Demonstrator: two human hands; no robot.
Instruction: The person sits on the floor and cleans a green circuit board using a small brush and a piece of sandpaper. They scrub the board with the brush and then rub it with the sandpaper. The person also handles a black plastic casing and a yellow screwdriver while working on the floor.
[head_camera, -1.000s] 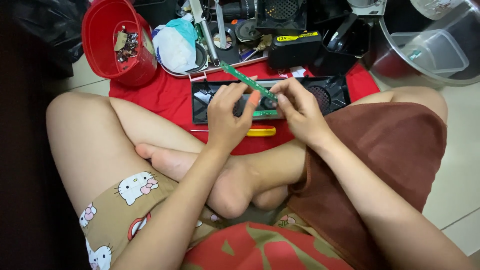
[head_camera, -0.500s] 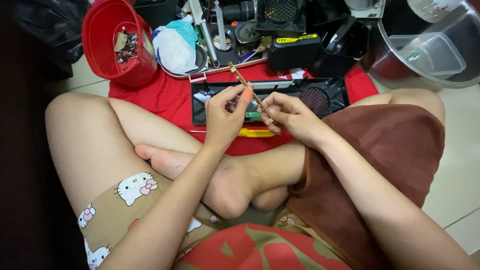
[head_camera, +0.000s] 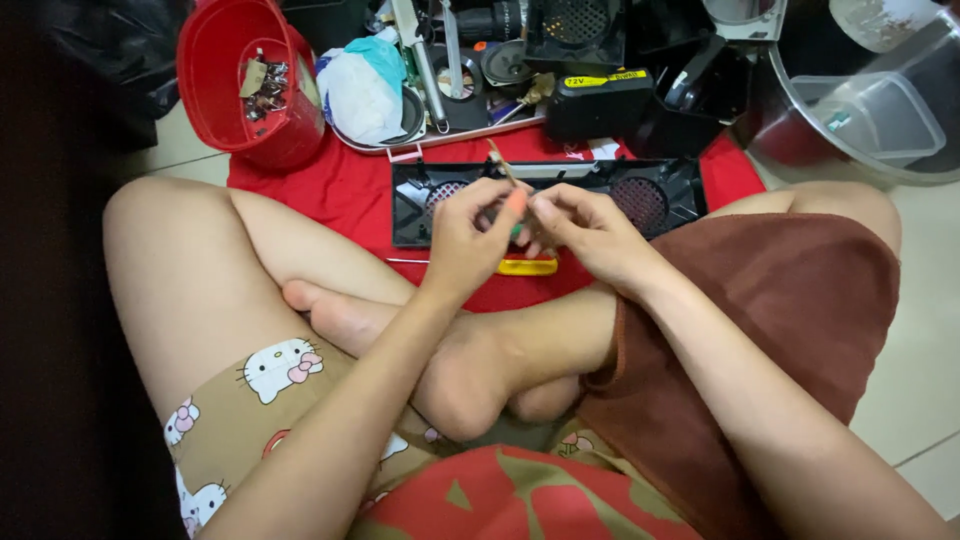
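The left hand (head_camera: 465, 240) and the right hand (head_camera: 585, 235) were drawn close together above the crossed legs, both pinched shut on one small part (head_camera: 516, 228) held between the fingertips. The part was mostly hidden; only a green edge and a thin brownish stem (head_camera: 498, 160) sticking up and away from the fingers could be seen, so its kind could not be told for certain.

Just beyond the hands lay a long black plastic panel (head_camera: 560, 195) with a round grille (head_camera: 636, 200) near each end, flat on a red cloth (head_camera: 330, 190) spread over the tiled floor (head_camera: 925, 380). Just below the hands, a yellow-handled screwdriver (head_camera: 525, 266) rested on the same cloth. Farther out stood a red bucket (head_camera: 215, 45) holding small metal bits, a white and blue bag (head_camera: 360, 90), a black battery pack (head_camera: 598, 105) and a clear plastic bowl (head_camera: 880, 110). A brown towel (head_camera: 790, 320) covered the right thigh.

The grip looked delicate: the part was held only at the fingertips, and a slip could have dropped it into the folds of cloth or among the clutter. The thin stem seemed liable to bend or snap under too much pinch or twist.
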